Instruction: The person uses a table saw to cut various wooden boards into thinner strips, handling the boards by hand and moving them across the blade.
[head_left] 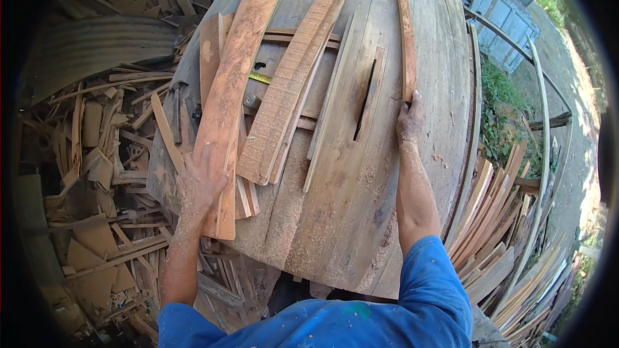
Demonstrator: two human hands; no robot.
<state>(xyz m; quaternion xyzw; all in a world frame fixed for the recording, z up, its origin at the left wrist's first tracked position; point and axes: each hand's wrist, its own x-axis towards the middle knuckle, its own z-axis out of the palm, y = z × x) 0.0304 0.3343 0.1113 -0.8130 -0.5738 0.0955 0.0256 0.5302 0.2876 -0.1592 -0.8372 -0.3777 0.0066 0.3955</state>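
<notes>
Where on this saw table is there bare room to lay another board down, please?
The near end of the table, between the left hand and right forearm, is bare apart from sawdust. A strip right of the thin slat is free too. The left half is crowded with reddish boards.

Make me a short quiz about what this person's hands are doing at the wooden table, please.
1. True or false: the right hand grips the near end of a narrow wooden strip.
2. Which does the left hand rest on? A) a long reddish board B) the yellow tape measure C) the scrap pile on the ground
3. What runs through the table between the two hands?

Key:
1. True; the strip points away from the person.
2. A; the palm lies flat on the board's near part.
3. A dark narrow slot in the tabletop.
</notes>
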